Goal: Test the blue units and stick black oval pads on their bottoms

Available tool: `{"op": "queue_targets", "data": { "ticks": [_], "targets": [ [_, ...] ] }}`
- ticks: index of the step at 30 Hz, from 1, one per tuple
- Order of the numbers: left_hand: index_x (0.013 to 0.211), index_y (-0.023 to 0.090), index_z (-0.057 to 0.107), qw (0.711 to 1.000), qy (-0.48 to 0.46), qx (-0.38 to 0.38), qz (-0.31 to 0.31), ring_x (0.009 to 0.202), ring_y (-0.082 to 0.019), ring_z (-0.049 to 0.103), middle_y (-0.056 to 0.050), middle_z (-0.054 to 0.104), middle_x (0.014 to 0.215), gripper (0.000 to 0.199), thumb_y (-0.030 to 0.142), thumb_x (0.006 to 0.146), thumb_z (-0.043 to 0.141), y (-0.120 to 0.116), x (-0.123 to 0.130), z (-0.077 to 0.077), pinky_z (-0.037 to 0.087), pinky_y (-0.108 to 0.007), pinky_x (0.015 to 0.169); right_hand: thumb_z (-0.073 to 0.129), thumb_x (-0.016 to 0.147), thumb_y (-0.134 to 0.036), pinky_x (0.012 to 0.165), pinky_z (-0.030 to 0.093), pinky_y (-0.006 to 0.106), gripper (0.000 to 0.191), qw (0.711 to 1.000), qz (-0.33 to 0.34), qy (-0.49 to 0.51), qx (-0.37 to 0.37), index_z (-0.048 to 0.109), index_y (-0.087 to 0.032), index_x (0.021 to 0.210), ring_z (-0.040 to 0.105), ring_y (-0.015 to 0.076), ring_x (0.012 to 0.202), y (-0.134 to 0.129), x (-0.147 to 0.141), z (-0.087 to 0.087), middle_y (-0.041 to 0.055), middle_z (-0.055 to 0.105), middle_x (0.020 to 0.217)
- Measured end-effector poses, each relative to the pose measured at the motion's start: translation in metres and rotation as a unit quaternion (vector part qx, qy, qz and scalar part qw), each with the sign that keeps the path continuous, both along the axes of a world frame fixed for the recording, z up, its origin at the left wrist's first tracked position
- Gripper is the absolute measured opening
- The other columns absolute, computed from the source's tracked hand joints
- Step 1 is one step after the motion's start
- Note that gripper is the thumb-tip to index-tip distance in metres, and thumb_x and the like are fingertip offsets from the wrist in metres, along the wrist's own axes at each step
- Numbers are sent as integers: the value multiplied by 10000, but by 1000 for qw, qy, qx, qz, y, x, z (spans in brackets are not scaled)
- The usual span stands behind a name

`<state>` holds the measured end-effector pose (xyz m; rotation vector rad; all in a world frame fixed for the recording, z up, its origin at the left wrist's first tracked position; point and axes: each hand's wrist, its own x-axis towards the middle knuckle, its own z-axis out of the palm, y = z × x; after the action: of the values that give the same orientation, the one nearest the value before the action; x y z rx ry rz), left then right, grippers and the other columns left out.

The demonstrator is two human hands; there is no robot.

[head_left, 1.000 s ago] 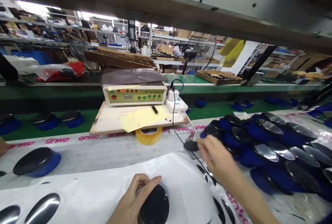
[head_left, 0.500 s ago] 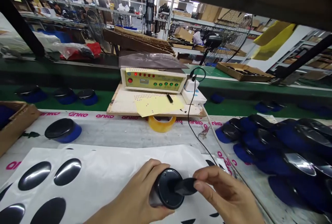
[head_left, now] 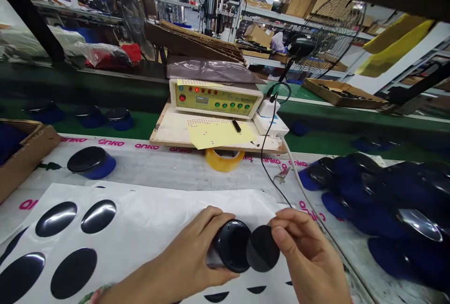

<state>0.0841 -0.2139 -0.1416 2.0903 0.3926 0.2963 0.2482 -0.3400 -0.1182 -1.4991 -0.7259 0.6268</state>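
My left hand [head_left: 197, 247] is wrapped round a dark cylindrical part [head_left: 233, 246], its round black end facing up. Between the thumb and fingers of my right hand [head_left: 305, 252] is a thin black disc [head_left: 263, 248], its flat face turned up, at the right edge of the cylinder's end. Under both hands lies a white sheet [head_left: 140, 210] bearing several glossy black ovals [head_left: 73, 273]. Some ovals near the bottom edge are partly hidden by my hands.
Many blue and black round parts [head_left: 379, 191] crowd the right side. One more [head_left: 92, 162] stands at left, near a cardboard box [head_left: 31, 154]. Behind are a tape roll [head_left: 225, 159], a control box [head_left: 214, 100] and a cable [head_left: 267, 168].
The black disc has turned from nearly edge-on to show its flat face, and sits slightly to the right. The camera view has shifted a little.
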Motion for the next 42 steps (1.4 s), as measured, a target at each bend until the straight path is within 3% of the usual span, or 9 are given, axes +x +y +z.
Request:
{"op": "queue_targets", "data": {
  "ticks": [3,8,13,19,21,31,42],
  "targets": [
    [1262,362,334,1000,1,3,-3,1109,-167,473,12,446,1169,739,223,681,768,0,0,0,433,-284,967,693,790,-350,555,445,158,224,1000,-17,18,-9,563,-253,945,538,105,610,4,-10,2,-26,593,685],
    [1267,341,327,1000,-3,15,3,1108,-171,476,7,448,1160,762,224,667,782,0,3,0,435,-288,968,669,797,-396,617,428,177,232,997,-56,-10,-59,550,-240,921,537,109,661,11,-24,-4,-31,593,703],
    [1254,341,338,1000,-21,17,1,1074,-155,493,14,461,1129,745,194,670,777,0,3,1,446,-263,944,633,831,-365,589,437,182,193,994,-7,-91,-62,539,-240,945,548,109,641,11,-23,-10,-34,595,715],
    [1275,329,326,1000,-21,21,1,1088,-162,489,0,457,1139,725,208,702,754,0,2,1,448,-273,955,573,873,-298,684,422,223,62,983,-58,-168,-50,538,-258,905,528,126,732,14,-34,-6,-39,549,763],
    [1282,325,324,1000,-19,21,-1,1097,-164,485,-6,455,1146,711,218,717,743,0,2,1,446,-274,962,537,892,-243,701,411,240,17,968,-41,-244,-32,536,-259,897,516,134,762,14,-35,-6,-32,521,785],
    [1316,328,296,1000,-15,21,-7,1134,-170,465,-19,429,1191,716,240,746,719,-1,0,-4,435,-285,992,436,853,14,722,354,344,232,843,36,-537,-4,515,-158,988,447,199,786,17,-30,-6,34,568,798],
    [1303,328,316,1000,-20,17,-12,1135,-170,458,-13,434,1194,686,286,752,723,1,1,-5,426,-289,1000,372,841,-9,697,321,381,297,772,72,-630,-39,557,-125,1042,429,222,722,22,-27,-1,57,601,765]
  ]
}}
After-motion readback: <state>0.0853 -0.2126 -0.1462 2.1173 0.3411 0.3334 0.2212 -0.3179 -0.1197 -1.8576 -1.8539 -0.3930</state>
